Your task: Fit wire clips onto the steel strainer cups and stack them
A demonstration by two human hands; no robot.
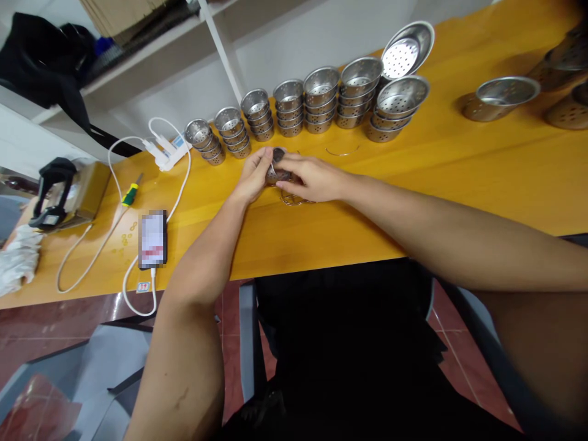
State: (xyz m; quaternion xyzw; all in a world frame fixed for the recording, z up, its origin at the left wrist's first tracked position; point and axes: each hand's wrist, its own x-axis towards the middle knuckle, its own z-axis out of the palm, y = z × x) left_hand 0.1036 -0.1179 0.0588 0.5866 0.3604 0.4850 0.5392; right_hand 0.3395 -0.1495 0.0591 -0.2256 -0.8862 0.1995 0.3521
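Note:
Near the middle of the table, my left hand (252, 176) closes around the left side of a small perforated metal cup (277, 176), mostly covered by fingers. My right hand (316, 177) reaches over from the right, its fingers curled on the same cup. A small dark patch shows at the fingertips; I cannot tell what it is. Thin wire rings (294, 198) lie on the table just under my right hand. Behind, a curved piece of wire (342, 152) rests on the wood.
Stacks of perforated metal cups (290, 107) line the back, one bigger cup (407, 52) leaning tilted. Another cup (503, 98) stands at right. To the left are a power strip (172, 154) with white cables, a phone (153, 239), a green-and-yellow screwdriver (131, 194) and a cardboard box (92, 190).

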